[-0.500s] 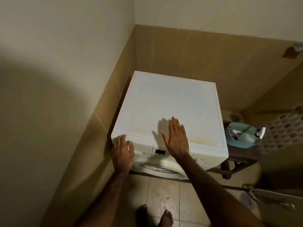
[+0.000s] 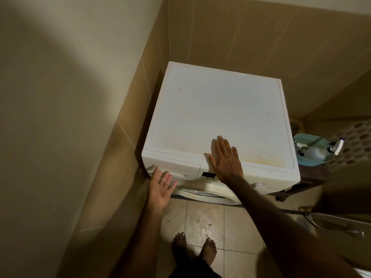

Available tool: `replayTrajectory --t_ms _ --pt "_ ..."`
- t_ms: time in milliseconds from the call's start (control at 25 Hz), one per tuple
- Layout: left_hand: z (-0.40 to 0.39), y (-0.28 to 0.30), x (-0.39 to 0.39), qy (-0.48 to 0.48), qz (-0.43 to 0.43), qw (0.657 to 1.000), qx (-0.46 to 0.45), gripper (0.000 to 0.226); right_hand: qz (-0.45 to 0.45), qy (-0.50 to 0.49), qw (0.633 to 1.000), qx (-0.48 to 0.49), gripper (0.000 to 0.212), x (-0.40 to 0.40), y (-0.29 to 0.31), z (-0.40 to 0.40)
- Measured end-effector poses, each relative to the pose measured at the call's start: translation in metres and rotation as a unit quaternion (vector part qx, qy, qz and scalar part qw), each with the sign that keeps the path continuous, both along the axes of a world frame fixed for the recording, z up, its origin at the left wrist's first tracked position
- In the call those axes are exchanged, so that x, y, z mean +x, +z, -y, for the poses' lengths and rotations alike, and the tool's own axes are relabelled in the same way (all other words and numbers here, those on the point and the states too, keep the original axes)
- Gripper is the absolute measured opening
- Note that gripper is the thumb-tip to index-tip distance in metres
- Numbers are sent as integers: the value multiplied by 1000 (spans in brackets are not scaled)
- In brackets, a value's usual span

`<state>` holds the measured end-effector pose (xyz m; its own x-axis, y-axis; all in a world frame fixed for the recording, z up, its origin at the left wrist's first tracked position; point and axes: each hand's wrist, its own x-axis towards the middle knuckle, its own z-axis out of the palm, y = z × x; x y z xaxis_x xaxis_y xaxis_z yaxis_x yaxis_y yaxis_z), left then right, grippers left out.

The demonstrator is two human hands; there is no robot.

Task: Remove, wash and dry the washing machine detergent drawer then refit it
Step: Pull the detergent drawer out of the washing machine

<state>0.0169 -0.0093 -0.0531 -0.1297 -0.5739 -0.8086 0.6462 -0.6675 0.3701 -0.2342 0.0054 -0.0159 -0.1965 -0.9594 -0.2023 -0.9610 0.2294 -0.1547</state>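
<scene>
**Hands at washing machine front, drawer still seated**

Landmark: washing machine (image 2: 216, 117), a white box-shaped front-loader set in a corner of tan glazed wall tiles. Its top is a flat, smooth, matte panel with a thin raised border; faint yellowish staining runs along the front strip, plus a few small dark specks.

Detergent drawer (image 2: 176, 171): at the machine's upper front left corner, fully pushed in, flush with the fascia. White plastic, rectangular face, with a shallow recessed grip slot along its lower part. Just right of it on the fascia sits a small black rectangular display (image 2: 207, 175). Below the fascia, the curved rim of the round door (image 2: 202, 192) shows, glossy off-white.

Left hand (image 2: 160, 188): palm up, fingers spread and nearly straight, tips at the drawer's lower edge near the grip slot. Holding nothing. Whether the fingertips touch the drawer face cannot be told.

Right hand (image 2: 225, 159): palm down, flat on the machine's top near the front edge, right of the drawer. Fingers straight and close together, thumb spread out to the left. Grips nothing.

Right of the machine: a dark wooden stool (image 2: 313, 175) carrying a teal plastic basket (image 2: 307, 159) with a ribbed wall. A white spray bottle (image 2: 329, 150) lies in it.

In front of the machine: beige square floor tiles (image 2: 204, 221), one with a pale scuffed patch. Two bare feet (image 2: 194, 245) stand there.
</scene>
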Motion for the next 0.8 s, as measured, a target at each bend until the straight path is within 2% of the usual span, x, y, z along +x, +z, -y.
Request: replayTrajectory --t_ms 80,160,440,600,800 --pt "1 -3 -3 24 -38 999 15 75 -9 5 1000 9 75 2 -3 6" --pt "5 -10 -6 34 -63 997 7 79 -15 6 1000 11 72 5 -7 8" --pt "15 -15 -7 -11 -74 996 -41 80 -24 15 999 22 80 1 -13 9" --pt "21 -17 4 -58 -78 994 -54 100 -29 20 999 33 83 2 -11 10" --pt "27 -19 6 -98 -66 992 -44 72 -15 9 999 35 78 5 -7 12"
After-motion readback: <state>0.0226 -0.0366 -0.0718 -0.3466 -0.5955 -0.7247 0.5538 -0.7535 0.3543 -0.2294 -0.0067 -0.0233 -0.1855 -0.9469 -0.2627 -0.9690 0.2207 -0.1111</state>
